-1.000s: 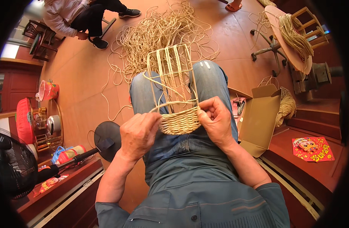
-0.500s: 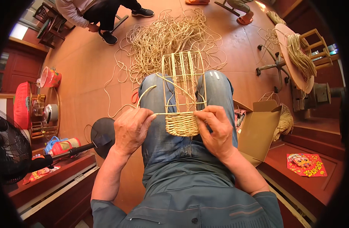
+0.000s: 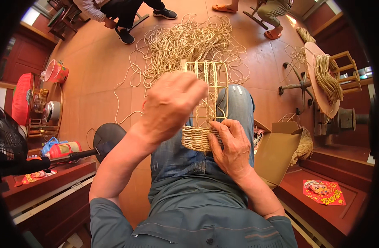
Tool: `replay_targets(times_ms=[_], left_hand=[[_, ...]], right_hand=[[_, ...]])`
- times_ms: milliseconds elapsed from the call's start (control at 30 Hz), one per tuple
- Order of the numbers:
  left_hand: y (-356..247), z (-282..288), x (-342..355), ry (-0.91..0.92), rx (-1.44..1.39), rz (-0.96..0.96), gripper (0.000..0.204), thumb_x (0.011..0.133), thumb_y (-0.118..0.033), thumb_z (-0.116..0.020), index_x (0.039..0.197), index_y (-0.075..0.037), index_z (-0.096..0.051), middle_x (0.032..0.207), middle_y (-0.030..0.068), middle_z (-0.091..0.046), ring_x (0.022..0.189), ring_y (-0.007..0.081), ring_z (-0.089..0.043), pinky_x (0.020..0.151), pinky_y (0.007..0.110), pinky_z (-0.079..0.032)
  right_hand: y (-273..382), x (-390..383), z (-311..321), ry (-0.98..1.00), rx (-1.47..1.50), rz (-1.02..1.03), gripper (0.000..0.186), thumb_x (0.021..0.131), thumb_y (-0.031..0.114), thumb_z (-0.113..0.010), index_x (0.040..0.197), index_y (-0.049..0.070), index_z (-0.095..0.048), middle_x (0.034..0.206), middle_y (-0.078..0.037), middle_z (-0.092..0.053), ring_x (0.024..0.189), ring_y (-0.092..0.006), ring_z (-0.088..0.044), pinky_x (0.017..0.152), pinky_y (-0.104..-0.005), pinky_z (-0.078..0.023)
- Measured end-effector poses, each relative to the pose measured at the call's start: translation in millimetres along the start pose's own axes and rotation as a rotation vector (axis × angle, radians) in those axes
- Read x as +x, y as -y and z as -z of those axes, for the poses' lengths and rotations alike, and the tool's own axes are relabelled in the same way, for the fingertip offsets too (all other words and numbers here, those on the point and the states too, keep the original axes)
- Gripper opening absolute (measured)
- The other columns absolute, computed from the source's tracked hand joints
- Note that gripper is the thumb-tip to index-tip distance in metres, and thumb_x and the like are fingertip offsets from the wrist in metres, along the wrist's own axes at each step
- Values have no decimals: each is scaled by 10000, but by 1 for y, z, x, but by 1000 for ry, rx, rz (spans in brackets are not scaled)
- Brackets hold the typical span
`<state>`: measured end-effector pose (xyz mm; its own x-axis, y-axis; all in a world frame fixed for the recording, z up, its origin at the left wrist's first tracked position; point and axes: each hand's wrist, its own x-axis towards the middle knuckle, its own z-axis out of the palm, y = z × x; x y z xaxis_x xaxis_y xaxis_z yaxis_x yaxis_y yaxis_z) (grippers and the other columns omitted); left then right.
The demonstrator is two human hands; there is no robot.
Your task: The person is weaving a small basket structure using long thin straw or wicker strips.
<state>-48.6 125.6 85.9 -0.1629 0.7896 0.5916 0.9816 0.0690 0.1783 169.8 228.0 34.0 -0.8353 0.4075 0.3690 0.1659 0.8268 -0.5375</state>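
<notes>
Over reddish floor (image 3: 92, 78), left hand (image 3: 173, 99) hides its grip; right hand (image 3: 231, 144) pinches woven basket (image 3: 193, 138).

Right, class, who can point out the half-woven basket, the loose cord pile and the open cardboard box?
Half-woven basket (image 3: 195, 139): head view, on its woven wall.
Loose cord pile (image 3: 188, 42): head view, mid-heap.
Open cardboard box (image 3: 278, 153): head view, on its broad tan panel.

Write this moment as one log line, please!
left hand: over basket, grip hidden | right hand: holding basket's right edge | basket: partly woven | rope: heaped on floor
</notes>
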Motion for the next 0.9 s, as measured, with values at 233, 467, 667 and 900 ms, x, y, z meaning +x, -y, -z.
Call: replay_targets(times_ms=[233,467,667,900], left_hand=[[-32,-16,21,120,-106,-128,110,899,-138,-714,996,-90,-692,1014,67,-661,973,266,-710,850,387,-576],[-28,4,-20,-151,-520,464,175,1102,-186,-750,1217,-54,-767,1094,33,-726,731,91,-592,640,279,-511],[-26,-21,-107,54,-991,1199,339,1127,-249,-708,1345,9,-744,1038,42,-765,916,92,-706,803,275,-599],[-45,-43,-98,120,-1478,1226,848,1073,-143,-745,1735,65,-258,1415,204,-715,1304,235,-693,1119,375,-562]], right_hand=[[8,-1,-1,75,-60,-75,296,964,176,-831,1233,78,-755,1009,-115,-626,921,-329,-667,785,-458,-557],[4,4,0,66,-5,-77,252,953,171,-844,1167,55,-776,943,-120,-627,903,-337,-676,789,-455,-549],[3,5,2,79,24,-59,263,953,173,-850,1176,49,-788,945,-121,-635,898,-328,-685,785,-446,-556],[-1,5,0,47,35,-28,259,950,115,-844,1191,43,-778,891,-108,-627,820,-302,-674,740,-426,-547]])
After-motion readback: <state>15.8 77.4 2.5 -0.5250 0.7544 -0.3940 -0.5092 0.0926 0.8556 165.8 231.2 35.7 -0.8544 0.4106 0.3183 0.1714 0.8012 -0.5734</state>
